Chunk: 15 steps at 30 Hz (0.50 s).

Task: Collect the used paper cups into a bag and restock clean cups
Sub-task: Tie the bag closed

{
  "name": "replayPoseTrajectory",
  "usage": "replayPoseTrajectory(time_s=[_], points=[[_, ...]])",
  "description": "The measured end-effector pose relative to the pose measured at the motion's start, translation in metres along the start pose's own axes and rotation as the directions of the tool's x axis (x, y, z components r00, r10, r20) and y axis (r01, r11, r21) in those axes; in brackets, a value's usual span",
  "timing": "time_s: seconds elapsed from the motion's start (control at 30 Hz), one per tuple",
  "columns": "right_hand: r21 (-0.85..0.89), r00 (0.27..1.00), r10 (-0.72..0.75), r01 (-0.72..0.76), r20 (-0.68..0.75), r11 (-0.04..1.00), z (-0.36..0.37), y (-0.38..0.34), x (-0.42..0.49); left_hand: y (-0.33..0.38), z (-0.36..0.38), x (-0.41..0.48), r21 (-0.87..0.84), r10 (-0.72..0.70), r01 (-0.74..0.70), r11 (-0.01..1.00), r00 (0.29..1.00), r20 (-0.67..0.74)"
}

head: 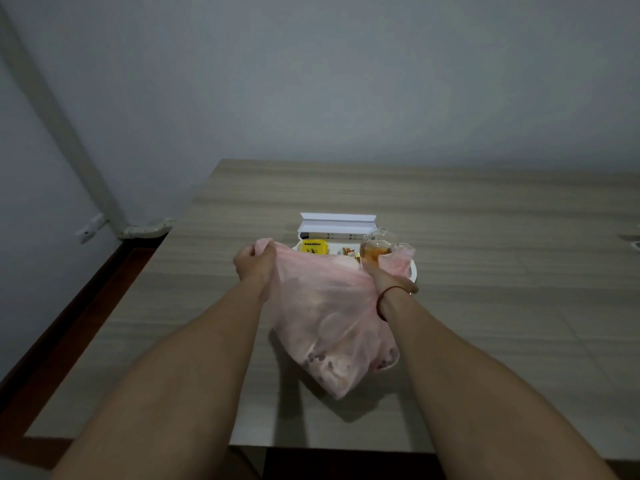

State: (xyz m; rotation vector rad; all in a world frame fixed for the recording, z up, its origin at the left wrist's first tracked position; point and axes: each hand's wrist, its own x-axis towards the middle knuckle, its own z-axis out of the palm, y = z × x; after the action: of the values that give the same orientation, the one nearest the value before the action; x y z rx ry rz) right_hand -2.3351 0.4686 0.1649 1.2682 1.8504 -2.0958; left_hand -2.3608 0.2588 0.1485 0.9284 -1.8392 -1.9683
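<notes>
In the head view, a thin pink bag point(329, 317) is held up over a wooden table point(485, 271) by both hands. The left hand point(254, 263) is closed on the bag's left handle, and the right hand point(379, 273), with a red cord at its wrist, is closed on the right handle, so the mouth is stretched across between them, on the far side from the person. The bag's long axis runs from that mouth back and down toward the person, its rounded bottom hanging near the table's near edge. Pale shapes are seen through the plastic at the bottom; they may be used cups, but this cannot be told. Just beyond the hands a white tray point(414, 271) is seen, carrying a yellow box point(313, 247) and a glass teapot point(375, 249) of amber liquid, with a white box point(337, 225) behind. No loose cups can be made out. Both hands lie equally near the mouth; the right hand is judged nearer to the teapot and tray.
</notes>
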Motion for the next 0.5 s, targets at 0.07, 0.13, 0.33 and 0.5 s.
replayPoseTrajectory(time_s=[0.07, 0.13, 0.33, 0.5], points=[[-0.048, 1.0, -0.005, 0.005, 0.007, 0.999, 0.0, 0.004, 0.008, 0.002, 0.001, 0.002, -0.048, -0.019, 0.019, 0.999, 1.0, -0.01], [-0.176, 0.994, -0.106, 0.111, 0.036, 0.978, 0.0, 0.008, 0.011, 0.003, 0.001, 0.004, -0.105, -0.041, 0.033, 0.994, 0.997, -0.067], [-0.246, 0.968, -0.246, 0.248, 0.041, 0.937, 0.001, 0.01, 0.014, 0.001, 0.005, -0.018, -0.131, -0.114, 0.091, 0.987, 0.976, -0.184], [-0.198, 0.981, -0.177, 0.19, 0.082, 0.962, 0.009, 0.032, 0.015, -0.022, 0.004, -0.04, 0.054, -0.18, 0.176, 0.983, 0.979, 0.099]])
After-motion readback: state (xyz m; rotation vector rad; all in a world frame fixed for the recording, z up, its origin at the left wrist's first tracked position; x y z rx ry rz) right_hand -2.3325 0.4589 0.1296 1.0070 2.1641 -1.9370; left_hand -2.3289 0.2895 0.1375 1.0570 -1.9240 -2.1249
